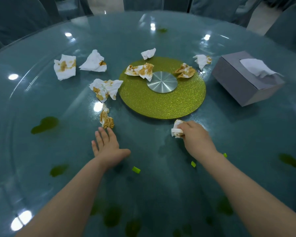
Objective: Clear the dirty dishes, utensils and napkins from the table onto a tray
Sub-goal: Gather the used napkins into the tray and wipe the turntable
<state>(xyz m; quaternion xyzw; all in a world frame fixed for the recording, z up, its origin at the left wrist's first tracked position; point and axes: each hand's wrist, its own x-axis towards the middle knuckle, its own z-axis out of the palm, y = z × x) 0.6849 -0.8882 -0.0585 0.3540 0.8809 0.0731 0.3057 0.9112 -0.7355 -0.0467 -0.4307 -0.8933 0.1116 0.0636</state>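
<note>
the napkin-gathering step is in hand: the right hand (194,134) grips a crumpled stained napkin (176,130) on the glass table (41,103), just at the near rim of the green turntable (162,103). the left hand (108,146) is spread flat, fingers straight and holding nothing, its tips just short of another soiled napkin (106,119). next, i judge, it must close on that one. no tray in view. the grey tissue box (243,82) bears no readable writing.
</note>
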